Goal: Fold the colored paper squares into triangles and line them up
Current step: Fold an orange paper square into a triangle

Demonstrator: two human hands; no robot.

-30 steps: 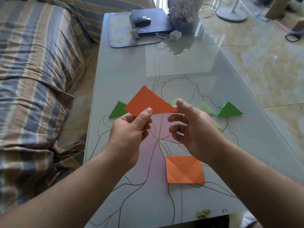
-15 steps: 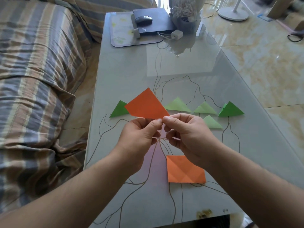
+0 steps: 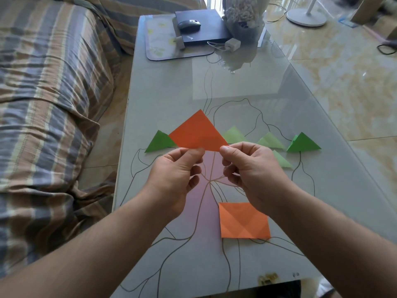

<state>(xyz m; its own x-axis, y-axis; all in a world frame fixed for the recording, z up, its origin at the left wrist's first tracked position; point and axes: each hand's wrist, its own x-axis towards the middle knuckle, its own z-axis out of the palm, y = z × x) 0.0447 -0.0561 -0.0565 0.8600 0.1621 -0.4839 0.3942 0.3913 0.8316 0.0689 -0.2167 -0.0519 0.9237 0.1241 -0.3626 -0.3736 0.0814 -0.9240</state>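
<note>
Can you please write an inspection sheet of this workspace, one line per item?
Surface: glass table with a line drawing under it; a small stain at the near edge.
Job's things: orange triangle held in the air; unfolded orange square lying flat; five green triangles on the table, four in a rough row, one nearer.
Clutter: black box with mouse, mat, charger, vase.
Hands: left hand and right hand each pinch the triangle's lower edge.
Cables: white one at the charger; black one on the floor.
Surroundings: striped sofa, tiled floor, fan base.
</note>
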